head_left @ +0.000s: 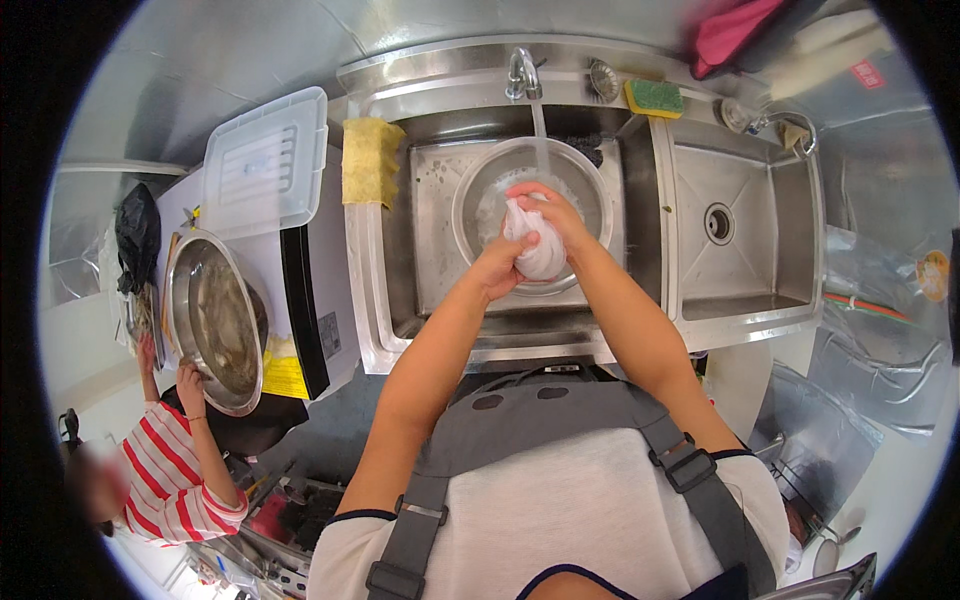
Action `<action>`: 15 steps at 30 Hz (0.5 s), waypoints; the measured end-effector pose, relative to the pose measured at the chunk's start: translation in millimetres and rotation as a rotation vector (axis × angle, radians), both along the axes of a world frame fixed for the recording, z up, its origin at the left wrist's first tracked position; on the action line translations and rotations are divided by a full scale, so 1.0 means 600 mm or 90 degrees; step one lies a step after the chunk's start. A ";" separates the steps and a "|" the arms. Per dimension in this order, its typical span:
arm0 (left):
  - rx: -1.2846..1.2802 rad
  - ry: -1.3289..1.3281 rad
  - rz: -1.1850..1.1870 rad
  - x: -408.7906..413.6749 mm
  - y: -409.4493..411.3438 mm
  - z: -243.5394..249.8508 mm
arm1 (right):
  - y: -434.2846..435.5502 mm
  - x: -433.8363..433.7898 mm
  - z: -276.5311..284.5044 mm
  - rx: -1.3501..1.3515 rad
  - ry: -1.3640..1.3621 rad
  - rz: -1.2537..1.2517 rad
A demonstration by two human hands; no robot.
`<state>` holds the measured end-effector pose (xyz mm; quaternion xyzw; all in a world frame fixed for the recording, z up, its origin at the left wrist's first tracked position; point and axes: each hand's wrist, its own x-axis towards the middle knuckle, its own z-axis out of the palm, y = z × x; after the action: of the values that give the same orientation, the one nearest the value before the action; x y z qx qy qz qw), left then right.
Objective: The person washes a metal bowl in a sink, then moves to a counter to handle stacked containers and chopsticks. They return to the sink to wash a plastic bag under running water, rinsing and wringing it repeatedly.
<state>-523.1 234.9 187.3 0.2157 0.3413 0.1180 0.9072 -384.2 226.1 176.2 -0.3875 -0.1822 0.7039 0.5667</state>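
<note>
A wet white cloth is bunched into a bundle between my two hands. My left hand grips its lower left side, thumb across the front. Around the top and right side curl the fingers of my right hand. Beneath the bundle a round bowl holds cloudy, frothy water and sits in the large steel sink basin. From the chrome faucet a stream of water runs down into the bowl, just behind my hands.
A yellow cloth drapes over the sink's left rim. The green-and-yellow sponge lies on the back ledge. At right is a second basin with a drain. Left, a co-worker holds a large steel bowl beside a plastic lid.
</note>
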 end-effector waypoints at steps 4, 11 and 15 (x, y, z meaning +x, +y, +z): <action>0.147 0.010 -0.056 -0.004 0.009 -0.027 | 0.016 -0.002 0.013 -0.059 -0.044 0.105; 0.429 0.340 -0.169 0.026 -0.012 -0.085 | 0.030 -0.032 -0.083 -0.014 -0.727 0.184; 0.634 0.572 -0.282 0.025 -0.020 -0.103 | 0.019 -0.044 -0.118 -0.083 -0.872 0.200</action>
<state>-508.3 222.8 125.5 0.6973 0.5364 -0.0281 0.4745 -410.3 237.3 105.7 -0.7457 -0.5091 0.3848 0.1915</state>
